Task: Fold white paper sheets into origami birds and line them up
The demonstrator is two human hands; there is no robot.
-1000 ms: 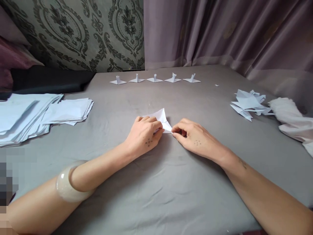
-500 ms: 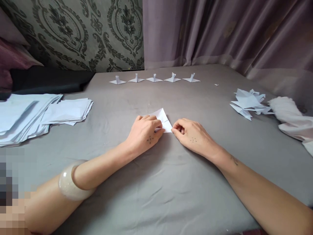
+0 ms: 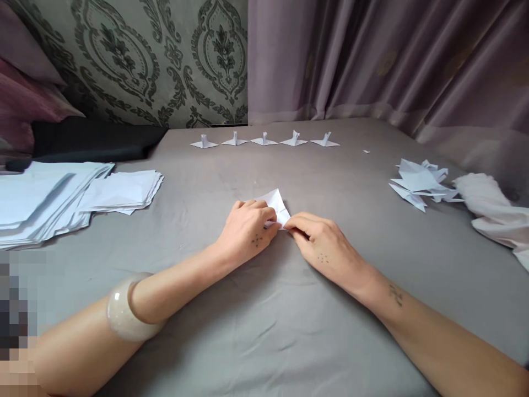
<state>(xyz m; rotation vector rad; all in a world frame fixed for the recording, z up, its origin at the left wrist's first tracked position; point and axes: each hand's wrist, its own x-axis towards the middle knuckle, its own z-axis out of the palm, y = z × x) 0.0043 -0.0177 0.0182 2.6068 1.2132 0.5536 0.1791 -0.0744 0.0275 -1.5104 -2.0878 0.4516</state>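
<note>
A small folded sheet of white paper [image 3: 275, 199] lies on the grey cloth in front of me, its upper corner pointing away. My left hand [image 3: 250, 226] covers its left part, with fingers curled and thumb pressing near the front edge. At the right corner, my right hand [image 3: 316, 234] pinches the paper between thumb and forefinger. The left hand hides much of the folds. Beyond, several folded paper birds [image 3: 264, 140] stand in a row.
To the left lie a stack of large white sheets [image 3: 37, 204] and a pile of smaller ones [image 3: 119, 193]. A heap of folded paper pieces [image 3: 419, 179] is on the right beside a crumpled pale cloth [image 3: 487, 201]. Black fabric [image 3: 95, 139] rests at the back left.
My right hand has shifted slightly left and its fingers have straightened over the paper's right corner, which now looks folded inward. The left hand keeps its hold. The whole view has shifted a little.
</note>
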